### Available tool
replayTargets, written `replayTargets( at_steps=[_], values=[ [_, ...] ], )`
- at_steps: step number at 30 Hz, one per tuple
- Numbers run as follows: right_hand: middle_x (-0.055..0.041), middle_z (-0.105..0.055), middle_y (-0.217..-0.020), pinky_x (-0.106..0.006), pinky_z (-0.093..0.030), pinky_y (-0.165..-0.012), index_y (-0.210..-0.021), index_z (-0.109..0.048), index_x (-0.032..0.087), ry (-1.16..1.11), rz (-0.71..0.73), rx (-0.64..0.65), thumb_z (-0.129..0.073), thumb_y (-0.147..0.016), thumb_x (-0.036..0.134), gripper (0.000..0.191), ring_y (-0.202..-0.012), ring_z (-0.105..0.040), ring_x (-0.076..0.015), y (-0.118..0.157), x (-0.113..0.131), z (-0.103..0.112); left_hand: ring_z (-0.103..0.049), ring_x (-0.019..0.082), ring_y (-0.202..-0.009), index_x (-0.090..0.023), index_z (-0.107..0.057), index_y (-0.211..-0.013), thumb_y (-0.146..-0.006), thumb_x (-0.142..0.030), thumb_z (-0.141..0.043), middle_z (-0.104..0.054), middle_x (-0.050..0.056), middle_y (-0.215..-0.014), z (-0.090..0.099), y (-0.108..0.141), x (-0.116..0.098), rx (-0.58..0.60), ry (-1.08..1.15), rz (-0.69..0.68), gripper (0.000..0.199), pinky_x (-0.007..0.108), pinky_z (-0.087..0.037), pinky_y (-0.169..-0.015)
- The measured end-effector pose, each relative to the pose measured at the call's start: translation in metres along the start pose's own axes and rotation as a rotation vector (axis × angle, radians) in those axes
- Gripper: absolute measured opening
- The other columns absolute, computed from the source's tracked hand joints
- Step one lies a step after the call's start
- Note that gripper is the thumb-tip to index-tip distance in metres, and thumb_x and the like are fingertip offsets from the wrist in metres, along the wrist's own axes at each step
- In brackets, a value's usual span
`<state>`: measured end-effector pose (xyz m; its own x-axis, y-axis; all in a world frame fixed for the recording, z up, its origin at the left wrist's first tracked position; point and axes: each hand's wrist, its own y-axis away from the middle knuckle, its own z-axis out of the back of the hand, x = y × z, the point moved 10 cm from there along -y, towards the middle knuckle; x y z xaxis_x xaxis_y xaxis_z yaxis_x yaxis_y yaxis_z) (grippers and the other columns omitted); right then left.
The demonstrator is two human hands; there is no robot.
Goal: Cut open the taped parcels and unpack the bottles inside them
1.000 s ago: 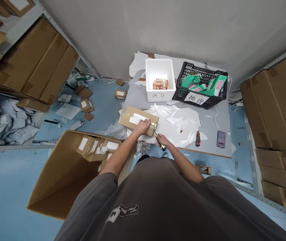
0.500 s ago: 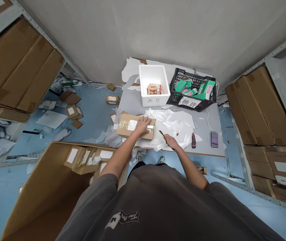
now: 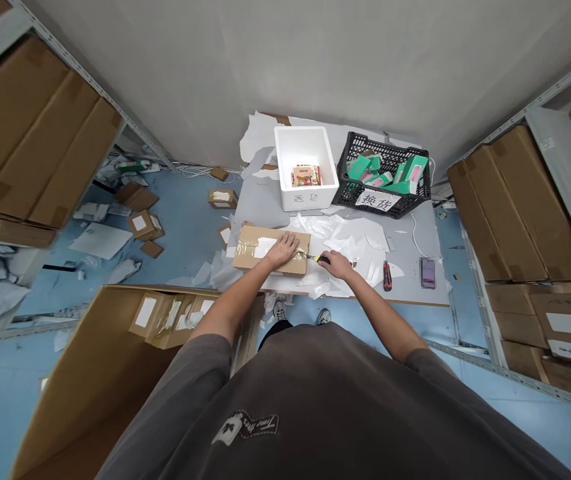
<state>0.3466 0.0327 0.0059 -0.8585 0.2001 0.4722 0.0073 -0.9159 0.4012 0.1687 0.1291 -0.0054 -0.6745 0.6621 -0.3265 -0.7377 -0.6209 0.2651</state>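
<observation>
A taped cardboard box (image 3: 248, 255) with a white label lies on the table near its front edge. My left hand (image 3: 284, 249) rests flat on the right part of the box top, fingers stretched out. Just right of the box, my right hand (image 3: 336, 263) is closed around a yellow and black utility knife (image 3: 323, 259). The knife's blade points left and meets the taped right end of the box. Crumpled white wrapping (image 3: 360, 239) lies behind and beside my right hand.
Behind the box stand a white foam box (image 3: 310, 198) and a black crate (image 3: 390, 208) of green cartons. A red and black tool (image 3: 387, 276) and a phone (image 3: 427, 273) lie to the right. A large open carton (image 3: 85, 360) stands at lower left.
My right hand has turned the knife from pointing up and left to pointing left, bringing its blade to the box's right end. My left hand stays on the box.
</observation>
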Motion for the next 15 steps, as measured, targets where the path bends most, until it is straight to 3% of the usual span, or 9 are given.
replayTargets(
  at_steps=[5, 11, 15],
  values=[
    [-0.0138, -0.072, -0.125, -0.037, -0.048, -0.097, -0.135, -0.074, 0.026, 0.076, 0.06, 0.023, -0.067, -0.111, 0.043, 0.03, -0.125, -0.064, -0.0339, -0.009, 0.006, 0.001, -0.033, 0.034, -0.172, -0.014, -0.058, -0.161, -0.11, -0.03, -0.054, -0.044, 0.027, -0.178, -0.018, 0.002, 0.014, -0.065, 0.036, -0.036, 0.053, 0.058, -0.019, -0.142],
    [-0.0141, -0.071, -0.129, -0.038, -0.048, -0.099, -0.14, -0.072, 0.025, 0.174, 0.101, 0.032, -0.062, -0.113, 0.043, 0.034, -0.126, -0.063, -0.0332, -0.017, 0.009, -0.003, -0.035, 0.039, -0.172, -0.008, -0.066, -0.15, -0.11, -0.022, -0.048, -0.048, 0.032, -0.173, -0.035, -0.003, 0.02, -0.189, 0.148, -0.085, 0.045, 0.066, -0.02, -0.141],
    [-0.0134, -0.071, -0.13, -0.037, -0.048, -0.098, -0.142, -0.071, 0.026, 0.153, 0.097, 0.018, -0.059, -0.115, 0.044, 0.035, -0.126, -0.063, -0.0323, -0.018, 0.005, -0.007, -0.033, 0.039, -0.172, -0.01, -0.068, -0.148, -0.11, -0.023, -0.051, -0.052, 0.03, -0.171, -0.044, -0.002, 0.025, -0.252, 0.249, -0.066, 0.044, 0.07, -0.018, -0.141]
  ],
)
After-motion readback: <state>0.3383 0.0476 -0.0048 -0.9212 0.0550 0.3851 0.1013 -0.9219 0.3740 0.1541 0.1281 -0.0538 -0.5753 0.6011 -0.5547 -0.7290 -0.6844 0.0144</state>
